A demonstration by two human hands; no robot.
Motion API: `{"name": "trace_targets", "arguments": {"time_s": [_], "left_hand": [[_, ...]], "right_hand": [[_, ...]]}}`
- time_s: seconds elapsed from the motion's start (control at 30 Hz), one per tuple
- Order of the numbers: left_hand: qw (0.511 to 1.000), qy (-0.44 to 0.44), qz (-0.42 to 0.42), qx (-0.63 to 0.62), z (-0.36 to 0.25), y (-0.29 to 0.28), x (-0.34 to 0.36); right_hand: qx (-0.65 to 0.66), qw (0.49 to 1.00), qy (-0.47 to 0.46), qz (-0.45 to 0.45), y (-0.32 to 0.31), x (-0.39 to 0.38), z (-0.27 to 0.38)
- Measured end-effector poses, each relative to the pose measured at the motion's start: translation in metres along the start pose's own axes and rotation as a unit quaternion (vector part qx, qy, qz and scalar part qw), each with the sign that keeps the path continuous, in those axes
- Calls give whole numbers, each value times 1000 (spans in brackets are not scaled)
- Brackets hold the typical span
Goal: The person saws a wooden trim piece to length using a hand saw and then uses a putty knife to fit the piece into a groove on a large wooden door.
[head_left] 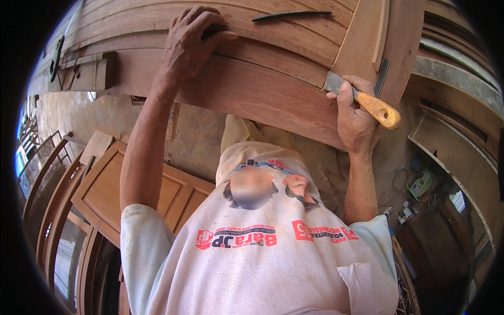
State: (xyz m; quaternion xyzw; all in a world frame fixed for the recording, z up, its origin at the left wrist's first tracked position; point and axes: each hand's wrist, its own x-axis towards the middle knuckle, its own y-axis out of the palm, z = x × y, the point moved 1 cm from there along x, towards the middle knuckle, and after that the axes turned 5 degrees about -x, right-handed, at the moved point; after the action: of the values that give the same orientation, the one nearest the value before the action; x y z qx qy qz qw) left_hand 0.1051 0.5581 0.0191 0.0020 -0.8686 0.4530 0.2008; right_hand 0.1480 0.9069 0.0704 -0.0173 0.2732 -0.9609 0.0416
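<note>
My left hand (pixel 195 44) rests on the slatted wooden panel (pixel 275 38), its fingers bent and thumb stretched out along the surface. My right hand (pixel 352 118) grips a putty knife with a wooden handle (pixel 379 108). Its metal blade (pixel 333 83) touches the seam where the slats meet the frame board (pixel 262 97), at the corner beside an upright board (pixel 346 44). A thin dark strip (pixel 291 16) lies loose on the slats above. A narrow light batten (pixel 384 23) runs along the panel's right side.
Wooden door panels (pixel 128 189) and frames (pixel 58 210) lean at the lower left over a dusty floor (pixel 186 136). A block with metal fittings (pixel 84 73) is at the workpiece's left. At the right are stacked boards (pixel 454 31) and a green plastic container (pixel 420 185) with small items.
</note>
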Motion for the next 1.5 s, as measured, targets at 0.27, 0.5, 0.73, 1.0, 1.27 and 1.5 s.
{"name": "trace_targets", "arguments": {"time_s": [0.27, 0.5, 0.73, 1.0, 1.27, 1.5], "left_hand": [[997, -21, 22, -70, -15, -18, 9], [998, -9, 7, -69, -11, -16, 5], [997, -1, 3, -78, -10, -18, 5], [997, 0, -11, -78, -9, -16, 5], [996, -1, -3, -84, -10, -18, 4], [997, 24, -28, -63, -9, -18, 5]], "right_hand": [[-250, 955, -161, -17, 10, -9, 19], [47, 985, 127, -106, 20, -17, 14], [81, 981, 79, -160, 22, -25, 48], [-36, 995, 44, -84, 20, -17, 21], [-261, 965, -30, 7, 39, 1, 41], [-80, 993, -2, -92, 18, 7, 48]]}}
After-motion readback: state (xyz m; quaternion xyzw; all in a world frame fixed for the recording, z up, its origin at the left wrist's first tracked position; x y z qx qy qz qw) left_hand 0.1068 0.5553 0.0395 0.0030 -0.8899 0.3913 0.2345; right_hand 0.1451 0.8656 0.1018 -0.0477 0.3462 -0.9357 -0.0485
